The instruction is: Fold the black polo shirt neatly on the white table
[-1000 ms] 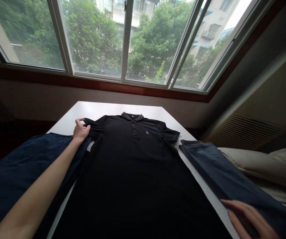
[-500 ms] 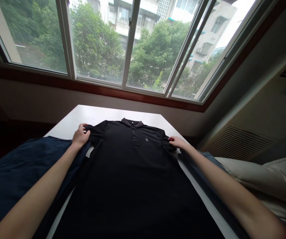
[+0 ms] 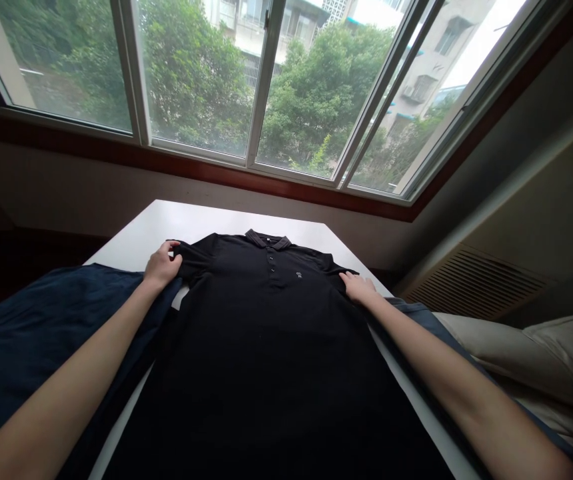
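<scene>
Head view: a black polo shirt [image 3: 266, 347] lies flat on a white table [image 3: 206, 220], collar pointing away, with the hands well apart — the left hand [image 3: 162, 264] curled on the end of one sleeve [image 3: 191, 260], the right hand [image 3: 359, 288] resting open on the other sleeve [image 3: 340, 276] — and navy cloth [image 3: 41, 320] beneath the left forearm

White table [image 3: 176, 223] — black polo shirt [image 3: 266, 347] laid flat — navy cloth [image 3: 66, 313] over left edge
</scene>
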### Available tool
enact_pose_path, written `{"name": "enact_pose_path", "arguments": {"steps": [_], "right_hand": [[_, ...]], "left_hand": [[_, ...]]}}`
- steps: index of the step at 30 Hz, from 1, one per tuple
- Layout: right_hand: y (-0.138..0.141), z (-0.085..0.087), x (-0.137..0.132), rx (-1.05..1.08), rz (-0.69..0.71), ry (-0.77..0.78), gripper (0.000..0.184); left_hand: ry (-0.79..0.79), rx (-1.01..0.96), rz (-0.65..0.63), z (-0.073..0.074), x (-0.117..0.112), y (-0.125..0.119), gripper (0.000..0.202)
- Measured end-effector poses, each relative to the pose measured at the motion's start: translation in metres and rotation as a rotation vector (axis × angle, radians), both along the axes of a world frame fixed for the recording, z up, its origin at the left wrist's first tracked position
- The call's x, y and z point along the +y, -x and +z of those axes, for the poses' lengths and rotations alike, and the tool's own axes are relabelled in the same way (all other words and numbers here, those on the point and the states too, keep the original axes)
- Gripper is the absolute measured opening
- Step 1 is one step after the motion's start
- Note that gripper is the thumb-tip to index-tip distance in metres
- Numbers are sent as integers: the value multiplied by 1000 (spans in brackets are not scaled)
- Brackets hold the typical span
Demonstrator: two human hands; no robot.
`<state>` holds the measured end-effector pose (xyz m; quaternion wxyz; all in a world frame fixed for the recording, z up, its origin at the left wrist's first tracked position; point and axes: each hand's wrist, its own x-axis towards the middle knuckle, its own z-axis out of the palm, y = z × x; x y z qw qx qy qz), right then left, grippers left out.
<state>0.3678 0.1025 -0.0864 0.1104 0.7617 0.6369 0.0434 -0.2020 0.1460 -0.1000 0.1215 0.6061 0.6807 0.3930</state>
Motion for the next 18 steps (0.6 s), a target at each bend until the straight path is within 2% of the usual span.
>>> {"name": "enact_pose_path", "arguments": {"steps": [3, 6, 8, 11, 13, 14, 18], "right_hand": [[9, 5, -5, -35, 64, -76, 61], [17, 15, -12, -33, 139, -137, 60], [22, 21, -17, -17, 188, -159, 59], [28, 27, -23, 16, 250, -180, 59], [31, 29, -26, 43, 285, -194, 59], [31, 30, -26, 59, 297, -202, 59], [25, 29, -23, 144, 282, -250, 55]], "left_hand": [[-39, 42, -43, 9, -3, -4, 43], [-176, 135, -146, 28, -12, -19, 45], [-263, 233, -304, 40, -23, -37, 50], [-265, 392, -621, 50, -42, -67, 67], [-219, 485, -761, 48, -51, -81, 76], [-195, 522, -792, 46, -54, -84, 78], [-92, 559, -766, 28, -55, -81, 72]]}}
